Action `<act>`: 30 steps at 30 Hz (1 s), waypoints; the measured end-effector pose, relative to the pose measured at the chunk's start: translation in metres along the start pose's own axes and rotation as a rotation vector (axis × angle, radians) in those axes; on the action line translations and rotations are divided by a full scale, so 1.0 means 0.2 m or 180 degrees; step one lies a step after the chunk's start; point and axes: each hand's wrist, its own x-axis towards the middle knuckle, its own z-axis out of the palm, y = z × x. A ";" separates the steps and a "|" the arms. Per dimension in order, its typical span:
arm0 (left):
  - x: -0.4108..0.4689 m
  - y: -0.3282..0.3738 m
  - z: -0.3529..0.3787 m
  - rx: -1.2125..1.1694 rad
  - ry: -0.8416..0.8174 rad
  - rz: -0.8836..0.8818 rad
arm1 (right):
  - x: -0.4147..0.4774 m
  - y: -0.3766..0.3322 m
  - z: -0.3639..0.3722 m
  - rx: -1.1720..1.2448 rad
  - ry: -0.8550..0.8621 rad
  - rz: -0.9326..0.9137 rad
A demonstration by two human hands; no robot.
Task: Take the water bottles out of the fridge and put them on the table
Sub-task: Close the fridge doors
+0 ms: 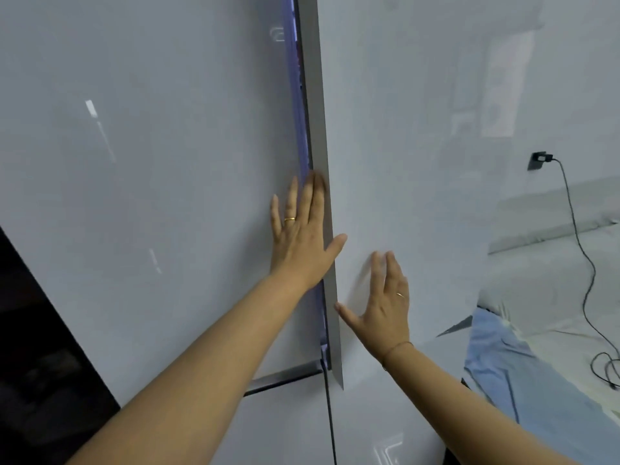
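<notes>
A tall white glossy fridge fills the view, with a left door (151, 162) and a right door (402, 146). The right door stands slightly ajar; its grey edge (318, 129) juts out and a thin strip of lit bluish interior (301, 112) shows in the gap. My left hand (302, 236) lies flat on the left door beside the gap, fingertips at the right door's edge. My right hand (385, 303) rests flat on the right door's face, fingers spread. No water bottles or table are visible.
A lower fridge door or drawer (285, 424) sits below a metal trim. At right is a bed with white sheets (553, 280) and a light blue cloth (510, 374). A black cable (585, 263) hangs from a wall plug (538, 160). Dark furniture (33, 347) stands at left.
</notes>
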 end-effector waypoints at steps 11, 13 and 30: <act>0.15 -0.19 0.22 0.0767 0.0290 -0.0138 | 0.25 0.10 0.23 -0.0393 -0.0150 -0.0419; 0.15 -0.22 0.25 0.0878 0.0405 -0.0088 | 0.27 0.11 0.26 -0.0370 -0.0060 -0.0464; 0.02 -0.22 0.29 0.1162 0.0550 -0.0238 | 0.28 0.11 0.30 -0.0381 0.0144 -0.0521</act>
